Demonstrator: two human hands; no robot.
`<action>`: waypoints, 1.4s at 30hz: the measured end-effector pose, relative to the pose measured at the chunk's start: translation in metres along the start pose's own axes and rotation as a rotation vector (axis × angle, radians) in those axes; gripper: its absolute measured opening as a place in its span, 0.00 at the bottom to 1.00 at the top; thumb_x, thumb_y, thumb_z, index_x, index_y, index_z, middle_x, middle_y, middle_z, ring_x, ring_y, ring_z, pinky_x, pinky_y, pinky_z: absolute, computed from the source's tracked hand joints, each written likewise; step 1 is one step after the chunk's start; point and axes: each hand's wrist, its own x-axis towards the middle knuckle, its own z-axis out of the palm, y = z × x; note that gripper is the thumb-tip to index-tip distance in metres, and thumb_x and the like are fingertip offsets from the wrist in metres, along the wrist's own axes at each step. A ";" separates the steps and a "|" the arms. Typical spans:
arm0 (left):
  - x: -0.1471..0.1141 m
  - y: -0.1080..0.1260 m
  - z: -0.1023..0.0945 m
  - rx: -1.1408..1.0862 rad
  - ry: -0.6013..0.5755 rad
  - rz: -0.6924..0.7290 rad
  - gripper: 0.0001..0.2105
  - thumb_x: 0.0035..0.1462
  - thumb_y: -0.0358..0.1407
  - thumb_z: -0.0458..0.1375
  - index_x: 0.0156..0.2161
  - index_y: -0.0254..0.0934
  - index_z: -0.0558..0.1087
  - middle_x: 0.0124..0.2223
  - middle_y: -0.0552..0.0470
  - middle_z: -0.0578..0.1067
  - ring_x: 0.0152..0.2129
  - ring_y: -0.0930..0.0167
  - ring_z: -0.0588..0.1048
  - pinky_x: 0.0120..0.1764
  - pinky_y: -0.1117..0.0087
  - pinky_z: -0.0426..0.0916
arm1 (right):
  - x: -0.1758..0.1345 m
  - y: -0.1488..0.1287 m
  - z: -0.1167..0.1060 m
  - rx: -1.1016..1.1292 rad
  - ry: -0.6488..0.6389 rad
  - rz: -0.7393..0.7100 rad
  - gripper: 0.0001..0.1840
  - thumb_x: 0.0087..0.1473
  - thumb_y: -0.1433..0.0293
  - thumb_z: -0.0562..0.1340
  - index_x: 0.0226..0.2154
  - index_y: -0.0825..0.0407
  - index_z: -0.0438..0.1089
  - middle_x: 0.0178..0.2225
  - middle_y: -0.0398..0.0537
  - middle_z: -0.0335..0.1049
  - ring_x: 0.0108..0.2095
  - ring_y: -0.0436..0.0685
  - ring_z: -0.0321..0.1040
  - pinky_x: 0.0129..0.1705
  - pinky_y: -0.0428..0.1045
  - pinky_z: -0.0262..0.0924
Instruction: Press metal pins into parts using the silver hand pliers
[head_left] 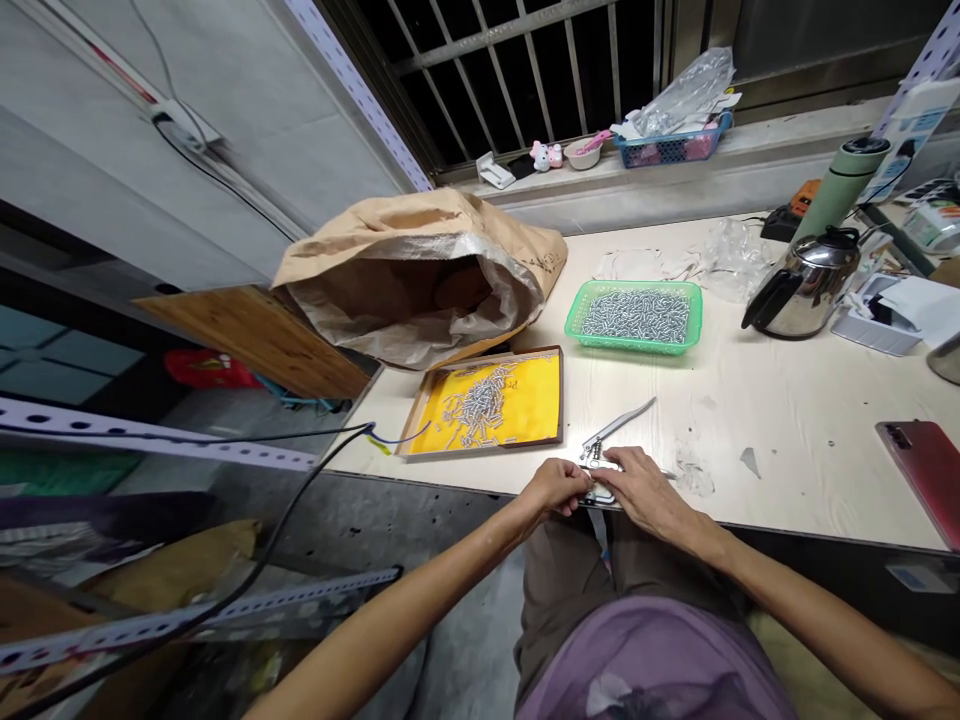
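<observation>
At the table's front edge, my left hand is closed in a pinch; what sits between its fingertips is too small to make out. My right hand meets it from the other side, thumb and fingers bent together over a small metal fixture. A spring and a long grey lever stick out behind the fingers. To the left, a shallow tray with a yellow bottom holds a loose heap of small silvery metal pins. Beyond, a green plastic basket contains many similar pieces.
A large open paper sack lies behind the tray. At the right are a steel kettle, a green flask and a red phone. A black cable hangs at the left. Crumpled clear plastic lies at the back.
</observation>
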 end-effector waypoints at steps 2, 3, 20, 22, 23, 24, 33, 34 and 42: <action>0.001 0.000 -0.002 -0.045 -0.018 -0.032 0.10 0.45 0.36 0.63 0.23 0.33 0.68 0.13 0.61 0.64 0.09 0.81 0.61 0.16 0.79 0.54 | -0.003 0.002 -0.001 -0.073 0.033 0.071 0.18 0.57 0.75 0.57 0.50 0.50 0.67 0.46 0.54 0.66 0.45 0.59 0.58 0.43 0.52 0.57; 0.001 -0.001 -0.002 -0.063 -0.026 -0.049 0.10 0.45 0.37 0.63 0.23 0.33 0.68 0.14 0.61 0.65 0.09 0.81 0.60 0.15 0.79 0.52 | -0.006 0.003 -0.002 -0.109 0.041 0.107 0.18 0.57 0.74 0.57 0.50 0.51 0.67 0.45 0.54 0.67 0.44 0.59 0.58 0.42 0.52 0.57; 0.002 0.011 -0.002 -0.046 -0.095 -0.171 0.13 0.45 0.37 0.63 0.19 0.33 0.66 0.13 0.60 0.66 0.08 0.81 0.60 0.15 0.78 0.53 | -0.015 0.012 0.016 -0.168 0.080 0.165 0.19 0.56 0.79 0.55 0.50 0.51 0.67 0.37 0.52 0.66 0.38 0.58 0.56 0.37 0.51 0.55; 0.001 0.011 -0.002 -0.006 -0.106 -0.150 0.13 0.45 0.37 0.64 0.19 0.33 0.66 0.13 0.59 0.66 0.08 0.80 0.61 0.15 0.78 0.55 | -0.015 0.012 0.015 -0.160 0.085 0.164 0.19 0.56 0.78 0.55 0.50 0.51 0.67 0.37 0.52 0.66 0.37 0.58 0.56 0.37 0.50 0.55; 0.001 0.011 -0.002 0.010 -0.108 -0.138 0.13 0.45 0.37 0.63 0.19 0.33 0.65 0.13 0.59 0.66 0.08 0.80 0.62 0.16 0.78 0.56 | -0.016 0.012 0.015 -0.157 0.088 0.164 0.19 0.56 0.78 0.55 0.50 0.51 0.67 0.36 0.52 0.65 0.38 0.58 0.56 0.37 0.50 0.55; 0.002 0.011 -0.002 0.017 -0.106 -0.127 0.13 0.45 0.36 0.63 0.19 0.33 0.65 0.13 0.59 0.65 0.08 0.79 0.62 0.16 0.78 0.57 | -0.016 0.012 0.015 -0.155 0.091 0.163 0.19 0.56 0.78 0.55 0.49 0.50 0.67 0.36 0.51 0.65 0.38 0.58 0.56 0.37 0.50 0.55; 0.001 0.004 -0.001 -0.064 -0.092 -0.116 0.11 0.44 0.35 0.64 0.22 0.33 0.67 0.15 0.60 0.67 0.09 0.80 0.64 0.15 0.79 0.57 | -0.012 0.017 0.001 -0.144 -0.008 0.161 0.19 0.57 0.71 0.58 0.51 0.48 0.66 0.45 0.54 0.66 0.44 0.60 0.59 0.42 0.52 0.57; 0.000 0.004 -0.001 -0.064 -0.093 -0.115 0.11 0.44 0.35 0.64 0.23 0.33 0.67 0.15 0.60 0.67 0.09 0.80 0.64 0.15 0.79 0.57 | -0.008 0.021 -0.004 -0.142 -0.024 0.149 0.22 0.56 0.68 0.60 0.54 0.49 0.64 0.50 0.56 0.64 0.49 0.62 0.58 0.45 0.54 0.56; -0.005 0.008 0.001 -0.049 -0.081 -0.106 0.10 0.47 0.33 0.63 0.23 0.33 0.66 0.15 0.61 0.67 0.09 0.81 0.63 0.15 0.80 0.56 | 0.031 0.064 -0.041 -0.150 -0.306 0.101 0.54 0.40 0.48 0.66 0.62 0.57 0.49 0.63 0.67 0.47 0.63 0.74 0.38 0.58 0.69 0.40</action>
